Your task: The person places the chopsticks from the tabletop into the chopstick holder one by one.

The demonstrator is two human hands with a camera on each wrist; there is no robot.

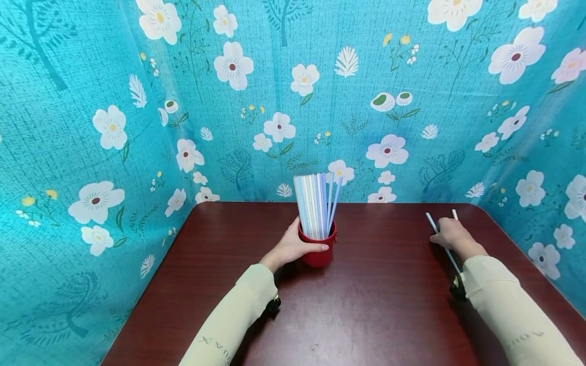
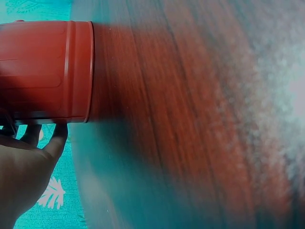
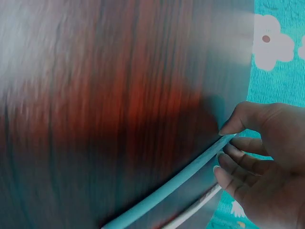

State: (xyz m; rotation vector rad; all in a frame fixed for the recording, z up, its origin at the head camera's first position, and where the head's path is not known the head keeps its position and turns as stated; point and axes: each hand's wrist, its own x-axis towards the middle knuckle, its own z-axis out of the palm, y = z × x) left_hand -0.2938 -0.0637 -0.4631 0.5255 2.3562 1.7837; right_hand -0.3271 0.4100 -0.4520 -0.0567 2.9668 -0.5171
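Note:
A small red pail stands upright on the table, holding a bundle of thin pale-blue, cream and violet straw-like sticks. My left hand grips the pail around its left side, thumb across the front. In the left wrist view the pail's red wall shows, with fingers against it. At the far right my right hand pinches a light-blue straw-like stick near its far end, thumb on one side and fingers on the other. A white stick lies close beside it, partly under the fingers.
The dark red-brown wooden table has a glossy surface. Turquoise flowered cloth hangs behind it and along both sides. A small black device is worn at the left wrist, another at the right.

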